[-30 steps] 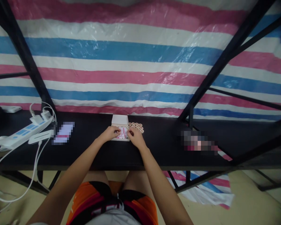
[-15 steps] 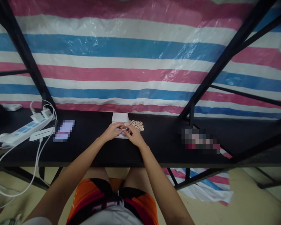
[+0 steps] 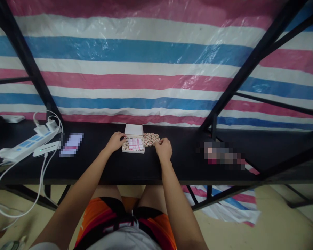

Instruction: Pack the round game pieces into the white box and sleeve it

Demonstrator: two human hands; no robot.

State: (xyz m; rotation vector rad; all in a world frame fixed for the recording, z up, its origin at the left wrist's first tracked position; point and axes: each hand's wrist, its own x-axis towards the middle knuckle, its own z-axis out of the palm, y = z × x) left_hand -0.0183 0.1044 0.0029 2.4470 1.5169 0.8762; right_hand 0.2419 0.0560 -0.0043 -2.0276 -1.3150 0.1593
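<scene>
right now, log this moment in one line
left hand: at box left edge | right hand: at pieces right of box | grasp: unclear | lid: behind box

We log two bare forearms, with left hand (image 3: 115,140) and right hand (image 3: 163,148) uncovered too. The shorts (image 3: 96,217) are bright orange with black panels and a red band toward the waist, and thin white marks cross the black. At the bottom edge there's a pale grey-white shirt (image 3: 125,242), possibly a jersey, too foreshortened to tell. Thighs are bare past the shorts' legs.
</scene>
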